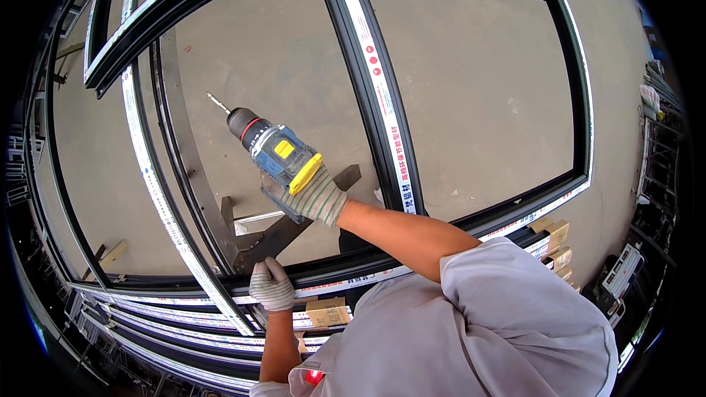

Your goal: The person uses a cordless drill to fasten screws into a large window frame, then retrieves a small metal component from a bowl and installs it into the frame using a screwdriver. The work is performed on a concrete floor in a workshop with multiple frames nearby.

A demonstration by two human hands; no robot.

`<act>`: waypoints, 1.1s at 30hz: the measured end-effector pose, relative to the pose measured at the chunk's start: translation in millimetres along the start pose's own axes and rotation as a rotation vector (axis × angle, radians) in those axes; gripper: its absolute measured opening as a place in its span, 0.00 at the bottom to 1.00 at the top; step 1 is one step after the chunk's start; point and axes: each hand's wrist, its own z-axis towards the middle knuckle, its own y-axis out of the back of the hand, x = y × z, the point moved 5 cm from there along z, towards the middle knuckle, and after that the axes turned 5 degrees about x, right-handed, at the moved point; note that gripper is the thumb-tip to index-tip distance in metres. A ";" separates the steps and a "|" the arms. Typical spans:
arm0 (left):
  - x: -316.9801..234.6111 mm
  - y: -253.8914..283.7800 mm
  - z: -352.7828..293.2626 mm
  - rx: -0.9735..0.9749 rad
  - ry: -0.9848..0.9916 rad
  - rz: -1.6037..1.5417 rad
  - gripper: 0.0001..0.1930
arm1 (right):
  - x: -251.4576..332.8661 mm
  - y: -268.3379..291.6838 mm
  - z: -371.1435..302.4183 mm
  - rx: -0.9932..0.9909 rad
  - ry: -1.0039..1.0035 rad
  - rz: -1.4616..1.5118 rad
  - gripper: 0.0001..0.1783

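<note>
My right hand, in a striped knit glove, grips a blue, black and yellow cordless drill. A long silver bit sticks out of its chuck, pointing up and left over the frame's opening. My left hand, gloved alike, has its fingers curled on the near rail of a large black window frame. Whether it also pinches something small there is hidden. Close to that hand, an upright bar covered in printed white film meets the rail. The drill is apart from the frame.
A dark steel support beam runs beneath the frame. Several film-covered profiles are stacked near me, with cardboard pieces among them. Another wrapped crossbar divides the frame. Metal racks and parts line the right edge, beyond the grey floor.
</note>
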 end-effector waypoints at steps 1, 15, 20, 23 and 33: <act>-1.2 0.0 -0.8 -0.002 0.027 -0.006 0.16 | 14.4 0.9 -13.9 0.083 0.013 -0.122 0.19; 4.6 -1.0 -7.8 0.015 0.122 -0.045 0.20 | 136.0 147.4 -142.5 -0.172 -0.083 0.263 0.18; 18.7 -5.6 -7.7 0.003 0.102 -0.069 0.23 | 153.8 220.7 -229.8 -0.390 -0.123 0.345 0.15; 12.2 -1.8 -8.1 -0.007 0.074 0.007 0.23 | 166.2 251.4 -288.5 -0.544 -0.115 0.266 0.16; -22.0 -35.9 -3.5 0.159 0.084 -0.074 0.30 | 155.4 325.3 -458.2 -0.896 -0.183 0.234 0.22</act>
